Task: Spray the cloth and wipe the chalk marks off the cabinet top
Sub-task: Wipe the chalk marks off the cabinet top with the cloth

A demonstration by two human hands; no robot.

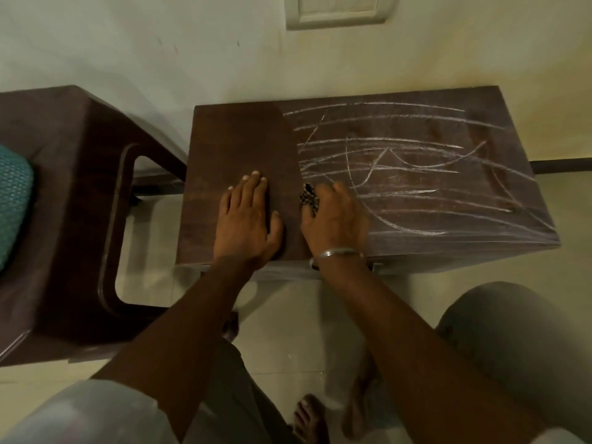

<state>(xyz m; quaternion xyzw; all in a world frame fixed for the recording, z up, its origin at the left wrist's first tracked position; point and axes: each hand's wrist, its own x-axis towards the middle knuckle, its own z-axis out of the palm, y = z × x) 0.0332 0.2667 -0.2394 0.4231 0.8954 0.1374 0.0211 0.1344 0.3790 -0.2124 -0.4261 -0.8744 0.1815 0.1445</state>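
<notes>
Two hands: both lie on the cabinet top (243,139), near its front edge, side by side and not touching.
Cabinet top: a flat, dark brown wood board with straight sides and fine grain lines.
Chalk marks (400,161): thin white lines, some long and straight, some bent. They cover the middle and right part of the cabinet top. The left part is bare and dark, and a curved edge splits the two parts.
Cloth (308,198): a small bunched-up piece with a dark and light pattern. It sits on the cabinet top right at that curved edge.
Left hand (246,216): flat, palm down on the bare part of the cabinet top. The fingers are straight and close together and the thumb sticks out to the side. It holds nothing.
Right hand (336,216): it lies on top of the cloth, with its fingers bent over it and gripping it.
Bangle (336,253): a thin, shiny metal ring round the right wrist, just over the front edge of the cabinet top.
Chair (64,219): smooth dark brown plastic with a rounded hole in its side, to the left of the cabinet top. A bumpy teal cushion (12,203) on it is cut off by the picture edge.
Hard to see: most of the cloth is hidden under the right hand, so only a small bit pokes out by the thumb. The right hand is blurry, so its fingertips are not clear. The arms partly hide two bare feet on the pale floor tiles in front of the cabinet top.
</notes>
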